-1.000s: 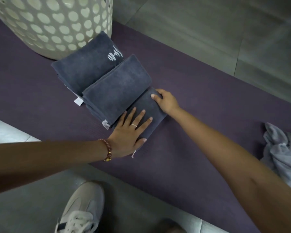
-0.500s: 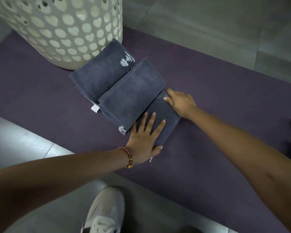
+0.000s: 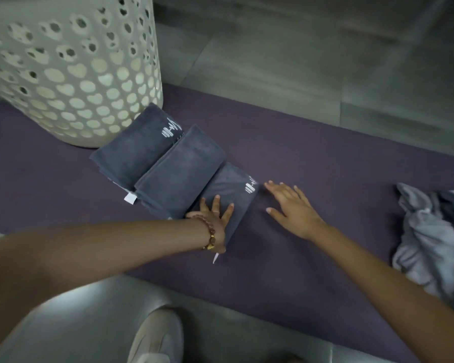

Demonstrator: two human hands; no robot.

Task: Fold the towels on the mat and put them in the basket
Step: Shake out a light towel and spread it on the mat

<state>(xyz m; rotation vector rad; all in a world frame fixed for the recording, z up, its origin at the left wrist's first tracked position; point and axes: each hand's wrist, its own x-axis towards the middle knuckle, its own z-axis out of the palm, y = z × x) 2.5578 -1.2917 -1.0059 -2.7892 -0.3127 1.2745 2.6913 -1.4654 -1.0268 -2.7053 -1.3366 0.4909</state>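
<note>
A pale shoe [image 3: 155, 336] is seen nearest, on smooth grey tile [image 3: 71, 318]. Beyond it a matte purple mat [image 3: 312, 271] is laid. The left hand [image 3: 214, 218] is pressed flat, fingers straight and apart, on the nearest folded towel [image 3: 236, 189], a plush charcoal rectangle. The right hand [image 3: 291, 205] is held just beside it, fingers straight and spread. Crumpled grey towels [image 3: 427, 244] are heaped at the right. Two more folded rectangles, the middle towel [image 3: 178, 169] and the far towel [image 3: 131, 150], are overlapped in a row up to the perforated cream basket [image 3: 71, 74].
</note>
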